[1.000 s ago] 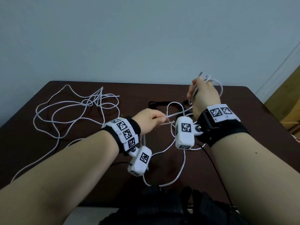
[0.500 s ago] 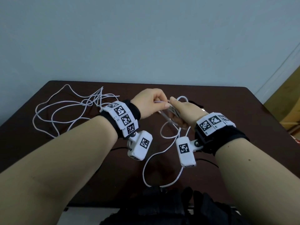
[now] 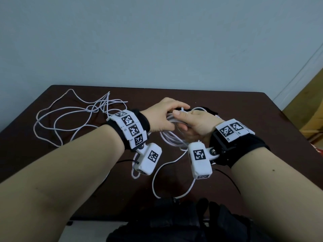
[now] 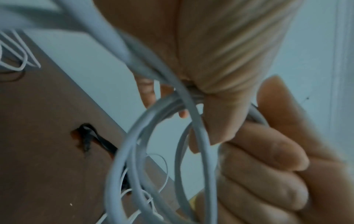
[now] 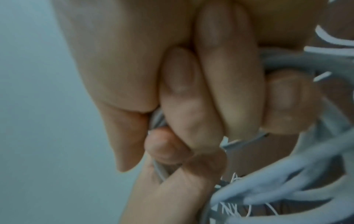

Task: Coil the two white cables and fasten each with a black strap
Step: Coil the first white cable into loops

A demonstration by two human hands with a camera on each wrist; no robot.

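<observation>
Above the middle of the table, in the head view, both hands meet on one white cable coil (image 3: 172, 137). My right hand (image 3: 181, 123) grips the bundled loops, fingers curled round them and thumb on top. My left hand (image 3: 174, 114) pinches the same bundle from the left. The left wrist view shows the coil (image 4: 159, 151) as several loops hanging below the fingers (image 4: 268, 163) of the right hand. The coil's tail (image 3: 157, 180) trails toward the near edge. A second white cable (image 3: 75, 119) lies loose at the far left. A black strap (image 3: 208, 110) lies just behind the right hand.
The dark brown table (image 3: 262, 123) stands against a pale wall. A black bag or cloth (image 3: 166, 224) lies at the near edge. Thin black camera wires (image 3: 227, 179) run from both wrists. A wooden panel (image 3: 311, 105) stands beyond the right edge.
My right hand has come down from its raised spot and my left hand has moved up to it. The loops, spread between them a second ago, are now gathered into one bundle.
</observation>
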